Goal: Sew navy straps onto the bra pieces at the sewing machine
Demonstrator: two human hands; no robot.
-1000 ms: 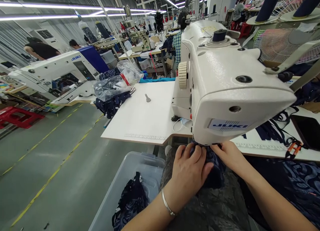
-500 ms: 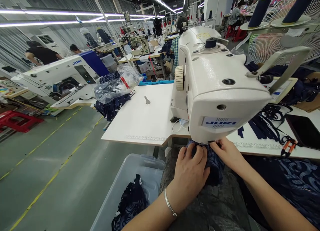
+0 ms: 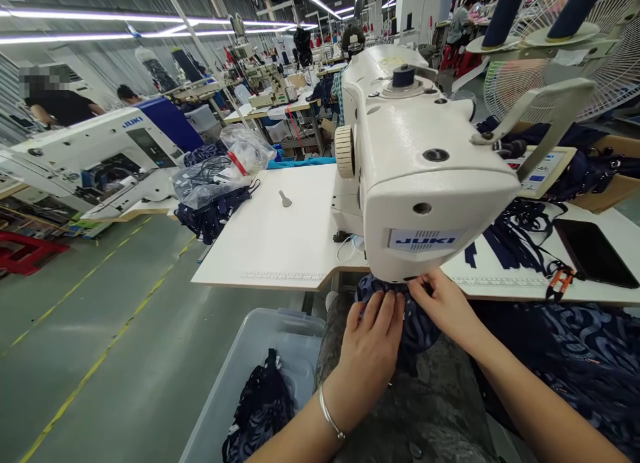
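A white JUKI sewing machine (image 3: pixel 430 176) stands close in front of me. Under its head lies a navy patterned garment piece (image 3: pixel 419 326), draped over the front towards my lap. My left hand (image 3: pixel 373 339), with a silver bangle at the wrist, presses the cloth from the left, fingers bent over it. On the other side my right hand (image 3: pixel 440 299) pinches the cloth's edge close to the machine head. The needle and the fingertips of my right hand are partly hidden by the head.
At lower left a clear plastic bin (image 3: pixel 235 356) holds a dark garment (image 3: pixel 263 403). Orange-handled thread snips (image 3: pixel 560 283), a phone (image 3: pixel 597 249) and navy straps (image 3: pixel 515 239) lie on the right tabletop. A small grey metal piece (image 3: pixel 285 199) rests on the left tabletop.
My view has shifted slightly to the right. My left hand has flattened and drawn back a little, and more of the patterned cloth shows around both hands. Both hands stay at the cloth.
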